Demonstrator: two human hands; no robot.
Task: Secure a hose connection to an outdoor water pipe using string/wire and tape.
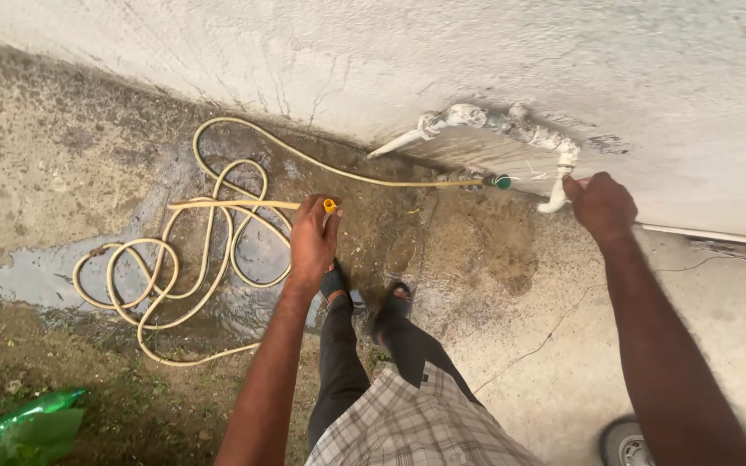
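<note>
Left hand [311, 246]: arm outstretched, grip clamped on yellow hose [218, 205] end | right hand [599, 205]: reaching, fingers closed on white tap [560, 185]

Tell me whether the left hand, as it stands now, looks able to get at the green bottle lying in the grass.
Probably not. The left hand grips the yellow hose near its end, stretched forward over wet ground, while the green bottle lies far behind to the left. Nothing blocks the way; the hand is just occupied and far.
</note>
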